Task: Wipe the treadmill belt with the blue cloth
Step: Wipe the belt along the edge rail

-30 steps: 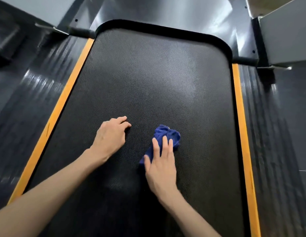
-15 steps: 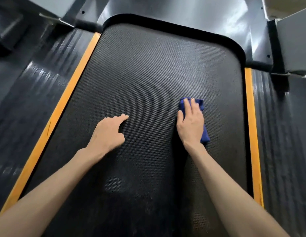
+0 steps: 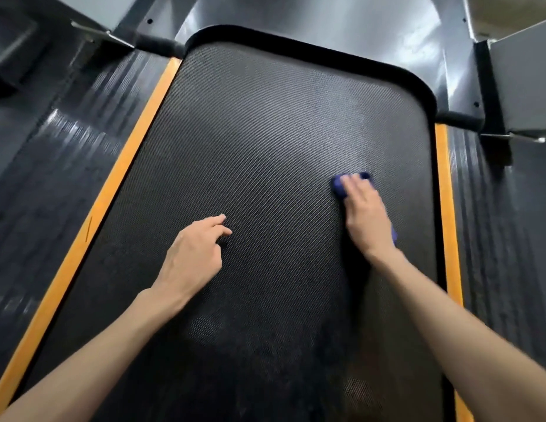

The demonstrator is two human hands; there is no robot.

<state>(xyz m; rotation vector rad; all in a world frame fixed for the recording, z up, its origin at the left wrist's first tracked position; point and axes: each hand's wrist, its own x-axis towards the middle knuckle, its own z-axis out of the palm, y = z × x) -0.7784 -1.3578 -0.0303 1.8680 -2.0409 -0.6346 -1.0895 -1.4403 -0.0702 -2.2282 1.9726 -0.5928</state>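
Observation:
The black textured treadmill belt (image 3: 265, 141) fills the middle of the head view. My right hand (image 3: 364, 213) lies flat on the blue cloth (image 3: 338, 185), pressing it onto the right side of the belt with straight fingers. Only the cloth's far end and a strip by the wrist show; the hand hides the rest. My left hand (image 3: 195, 254) rests on the belt left of centre, its fingers loosely bent and holding nothing.
Orange strips (image 3: 119, 175) (image 3: 444, 190) border the belt on both sides, with dark ribbed side rails (image 3: 52, 166) outside them. The grey motor cover (image 3: 326, 22) stands at the far end, and a grey upright (image 3: 524, 80) at the top right.
My right hand has slid the cloth from the belt's centre to its right side and further away. The left hand has stayed nearly in place.

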